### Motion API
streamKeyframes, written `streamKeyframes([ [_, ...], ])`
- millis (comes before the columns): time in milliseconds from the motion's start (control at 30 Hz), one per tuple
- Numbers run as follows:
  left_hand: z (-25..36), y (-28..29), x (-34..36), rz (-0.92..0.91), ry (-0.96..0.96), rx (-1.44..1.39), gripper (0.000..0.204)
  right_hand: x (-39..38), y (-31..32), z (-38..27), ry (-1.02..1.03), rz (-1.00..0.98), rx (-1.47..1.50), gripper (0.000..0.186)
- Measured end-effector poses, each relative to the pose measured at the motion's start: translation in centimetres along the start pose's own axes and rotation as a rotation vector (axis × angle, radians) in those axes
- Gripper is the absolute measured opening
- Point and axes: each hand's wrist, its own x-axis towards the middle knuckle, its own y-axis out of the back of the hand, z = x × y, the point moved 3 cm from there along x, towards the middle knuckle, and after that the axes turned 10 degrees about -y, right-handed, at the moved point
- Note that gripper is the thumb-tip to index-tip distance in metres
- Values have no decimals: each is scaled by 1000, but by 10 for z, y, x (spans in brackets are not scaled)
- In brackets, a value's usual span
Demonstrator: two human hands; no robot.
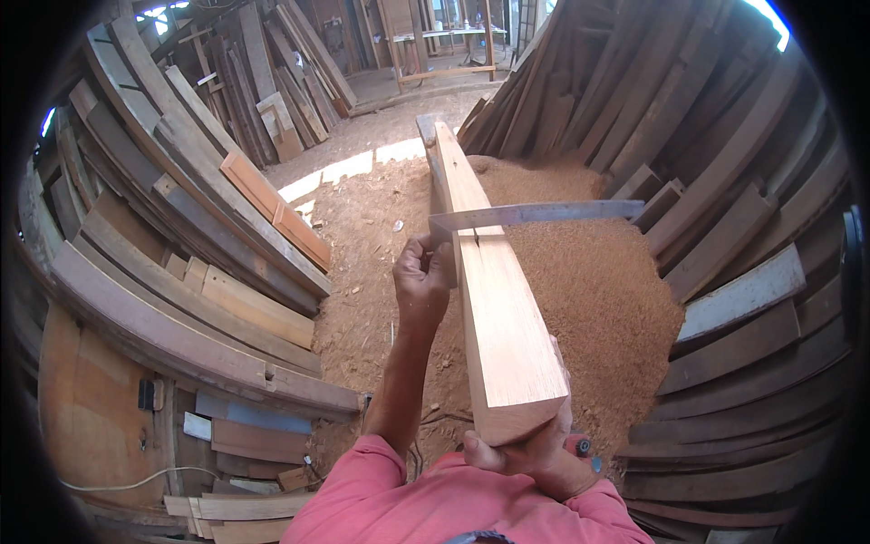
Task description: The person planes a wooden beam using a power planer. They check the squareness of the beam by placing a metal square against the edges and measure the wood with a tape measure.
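Note:
A long squared timber beam [506, 331], pale and freshly planed on top, points away from my body. My right hand [536, 451] wraps round its near end from below, supporting it. Across the upper face lies the blade of a metal carpenter's square [553, 213], which sticks out well past the beam's right side. My left hand [422, 276] pinches the square's other leg against the left side. A dark notch or knot shows in the wood just nearer than the blade. The beam's left face is mostly hidden.
A heap of sawdust [589, 299] spreads over the floor to the right of the beam. Stacked boards [190, 263] line the left, and more planks [752, 335] lean on the right. At the back stands a wooden frame-like bench [444, 72]. A red tool [577, 445] shows partly beside my right wrist.

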Motion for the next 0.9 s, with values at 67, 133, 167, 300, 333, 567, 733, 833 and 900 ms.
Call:
streamKeyframes([
  [67,-31,5,28,44,-15,45,19,1,2,1,-52,-47,27,108],
  [133,-68,9,60,53,-9,47,17,-10,3,4,-77,-67,18,110],
  [167,-91,7,74,35,12,40,17,-22,5,7,-78,-65,-10,111],
  [300,-169,14,115,6,74,43,20,-20,10,8,-26,-70,-31,113],
  [333,-182,19,119,13,86,42,21,-17,10,8,-19,-59,-9,114],
  [567,-178,-12,109,-37,154,-41,27,-3,30,18,-62,-27,-71,114],
  [733,-168,-11,110,-30,139,-15,27,1,38,22,-84,10,-93,114],
  [833,-172,-6,109,1,108,11,26,2,42,26,-99,30,-96,114],
  [900,-183,-6,114,16,70,55,23,4,48,24,-112,45,-123,114],
])
